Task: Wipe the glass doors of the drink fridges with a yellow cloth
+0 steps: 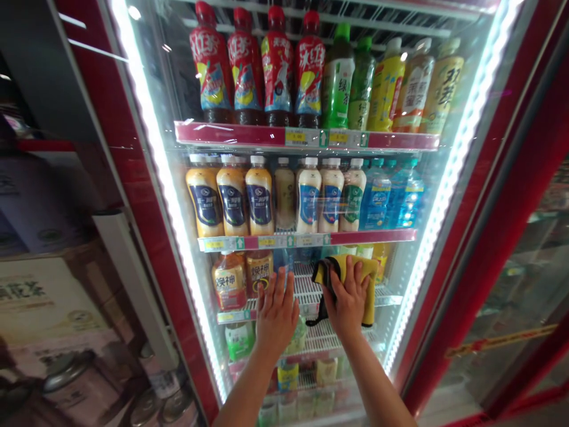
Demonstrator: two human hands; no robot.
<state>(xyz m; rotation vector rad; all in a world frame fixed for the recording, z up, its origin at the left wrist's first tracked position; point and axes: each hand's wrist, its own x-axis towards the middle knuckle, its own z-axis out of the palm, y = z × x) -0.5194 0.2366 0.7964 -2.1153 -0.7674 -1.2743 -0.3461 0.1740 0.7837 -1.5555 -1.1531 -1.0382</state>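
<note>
My left hand [278,311] lies flat with its fingers stretched upward, apparently against the glass door [306,332] of a lit drinks cooler. To its right, my right hand [349,299] presses a yellow cloth [370,290] with a black edge and a dark underside to the same pane. Part of the cloth is folded over by the thumb, and some of it is hidden under the palm. Behind the glass, close to my left fingertips, stand a brown-labelled bottle [259,267] and an orange-red bottle [229,281].
Red-capped tea bottles [242,71] line the top shelf, with white-capped bottles [259,198] and blue bottles [406,193] below. Bright light strips [166,178] edge the red cooler frame [146,207]. Pink tins [80,379] sit at the lower left. Another red-framed glass door [498,296] stands right.
</note>
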